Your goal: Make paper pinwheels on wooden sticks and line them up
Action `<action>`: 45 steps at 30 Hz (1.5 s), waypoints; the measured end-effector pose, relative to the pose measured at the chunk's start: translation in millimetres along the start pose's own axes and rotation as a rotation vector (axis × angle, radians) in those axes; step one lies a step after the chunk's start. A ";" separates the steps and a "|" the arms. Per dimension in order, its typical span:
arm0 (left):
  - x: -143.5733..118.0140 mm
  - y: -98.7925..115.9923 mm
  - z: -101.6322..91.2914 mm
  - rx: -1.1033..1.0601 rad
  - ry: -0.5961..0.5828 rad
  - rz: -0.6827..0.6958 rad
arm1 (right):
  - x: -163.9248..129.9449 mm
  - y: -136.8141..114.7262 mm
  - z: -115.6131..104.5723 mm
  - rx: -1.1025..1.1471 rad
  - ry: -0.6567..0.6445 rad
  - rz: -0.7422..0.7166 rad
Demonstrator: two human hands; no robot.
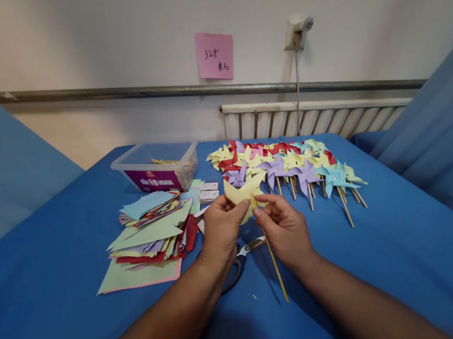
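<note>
Both forearms are reaching in from the bottom edge and converging over the blue-covered table [386,252], wrists slightly raised off the cloth. The left hand [222,230] is showing its back to the camera, fingers curled, thumb and forefinger pinching the lower edge of a yellow paper pinwheel [244,193] that is being held just above both hands. The right hand [285,230] is sitting just beside the left, knuckles turned outward, thumb and forefinger pressing together on the upper end of a thin wooden stick [270,252]. The stick is slanting down and toward the person, passing under the right palm, its lower tip hanging free above the cloth; its top end is meeting the yellow pinwheel between the two hands.

Directly under the hands, a pair of scissors [246,250] is lying on the cloth, partly hidden by the left wrist. Just left of the left hand, a loose heap of cut paper sheets [151,232] in green, yellow, red, purple and blue is spreading out. Beyond that heap, a clear plastic box [155,166] with a purple label is standing. Beyond the hands, a row of finished pinwheels [294,164] on sticks is lying in overlapping colours. A pink note [214,55] is sticking to the wall far behind.
</note>
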State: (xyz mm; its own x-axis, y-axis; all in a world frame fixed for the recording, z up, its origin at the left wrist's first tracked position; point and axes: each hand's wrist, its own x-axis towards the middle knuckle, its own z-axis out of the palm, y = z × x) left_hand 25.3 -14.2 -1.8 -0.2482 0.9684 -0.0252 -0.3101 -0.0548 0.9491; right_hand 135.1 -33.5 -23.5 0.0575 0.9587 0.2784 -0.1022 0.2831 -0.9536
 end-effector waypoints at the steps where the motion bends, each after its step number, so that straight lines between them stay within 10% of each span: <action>1: -0.3 0.1 0.2 0.001 -0.003 -0.003 | 0.2 1.5 -0.7 -0.018 0.001 -0.014; 45: -1.7 0.0 -0.3 0.150 0.012 0.091 | 4.4 -6.7 1.8 0.134 0.016 0.195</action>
State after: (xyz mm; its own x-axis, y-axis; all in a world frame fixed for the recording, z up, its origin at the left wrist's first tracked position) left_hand 25.4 -16.0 -1.8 -0.2800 0.9581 0.0606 -0.1452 -0.1047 0.9839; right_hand 134.3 -31.1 -15.7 0.0397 0.9954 0.0877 -0.2439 0.0948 -0.9652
